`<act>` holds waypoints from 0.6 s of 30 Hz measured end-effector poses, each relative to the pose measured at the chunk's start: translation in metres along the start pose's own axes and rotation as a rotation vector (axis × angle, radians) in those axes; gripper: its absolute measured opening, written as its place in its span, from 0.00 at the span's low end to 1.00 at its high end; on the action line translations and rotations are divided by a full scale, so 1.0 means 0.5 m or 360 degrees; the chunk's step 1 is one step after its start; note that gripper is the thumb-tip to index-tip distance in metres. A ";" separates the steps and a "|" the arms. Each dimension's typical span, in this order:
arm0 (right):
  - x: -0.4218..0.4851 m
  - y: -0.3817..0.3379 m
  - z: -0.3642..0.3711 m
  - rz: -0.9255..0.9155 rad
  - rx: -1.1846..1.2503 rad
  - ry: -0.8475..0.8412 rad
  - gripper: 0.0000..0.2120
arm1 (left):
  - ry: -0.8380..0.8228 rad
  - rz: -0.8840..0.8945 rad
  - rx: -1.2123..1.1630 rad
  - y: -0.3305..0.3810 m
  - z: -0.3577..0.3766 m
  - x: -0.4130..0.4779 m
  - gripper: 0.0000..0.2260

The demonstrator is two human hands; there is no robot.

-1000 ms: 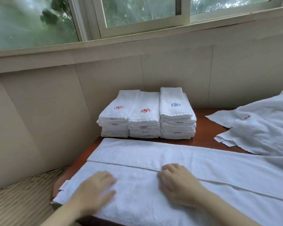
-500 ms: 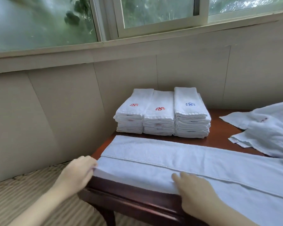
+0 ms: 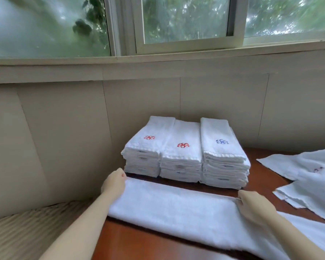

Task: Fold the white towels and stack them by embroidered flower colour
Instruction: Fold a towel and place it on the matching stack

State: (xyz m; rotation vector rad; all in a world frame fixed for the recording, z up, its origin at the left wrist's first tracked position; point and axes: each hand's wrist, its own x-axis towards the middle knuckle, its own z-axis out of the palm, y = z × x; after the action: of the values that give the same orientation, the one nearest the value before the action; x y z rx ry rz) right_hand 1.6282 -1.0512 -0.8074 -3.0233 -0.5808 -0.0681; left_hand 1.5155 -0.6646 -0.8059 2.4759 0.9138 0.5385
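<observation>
A long white towel (image 3: 173,209) lies folded lengthwise into a narrow band across the wooden table (image 3: 139,244). My left hand (image 3: 114,182) pinches its far left corner. My right hand (image 3: 255,205) pinches the far edge further right. Behind the towel stand three stacks of folded white towels: a left stack (image 3: 146,147) and a middle stack (image 3: 182,154) topped with red flowers, and a right stack (image 3: 223,152) topped with a blue flower.
Unfolded white towels (image 3: 308,181) lie heaped on the table at the right, one showing a dark red flower. A panelled wall and window stand behind the stacks. A striped cushion (image 3: 26,228) lies left of the table.
Both hands carried the towel's near edge over to the far edge, folding it into a narrower band. Bare table now shows in front of the towel.
</observation>
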 end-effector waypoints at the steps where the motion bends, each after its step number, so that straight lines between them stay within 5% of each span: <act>1: 0.008 0.009 0.014 0.0010 0.0054 0.0027 0.12 | 0.0009 -0.0037 0.0062 -0.001 0.021 0.006 0.09; 11: 0.038 0.010 0.010 0.0154 0.0288 -0.0140 0.09 | 0.0119 0.0188 0.0625 0.011 0.070 0.053 0.11; 18: 0.025 0.011 0.003 0.0200 0.0364 -0.0173 0.11 | 0.0178 0.0173 -0.0068 0.009 0.075 0.071 0.06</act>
State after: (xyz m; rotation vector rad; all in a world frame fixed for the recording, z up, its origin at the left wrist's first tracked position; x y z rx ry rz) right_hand 1.6420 -1.0517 -0.8083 -2.8443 -0.3755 0.1582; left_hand 1.5612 -0.6534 -0.8273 2.4880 0.8041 0.7323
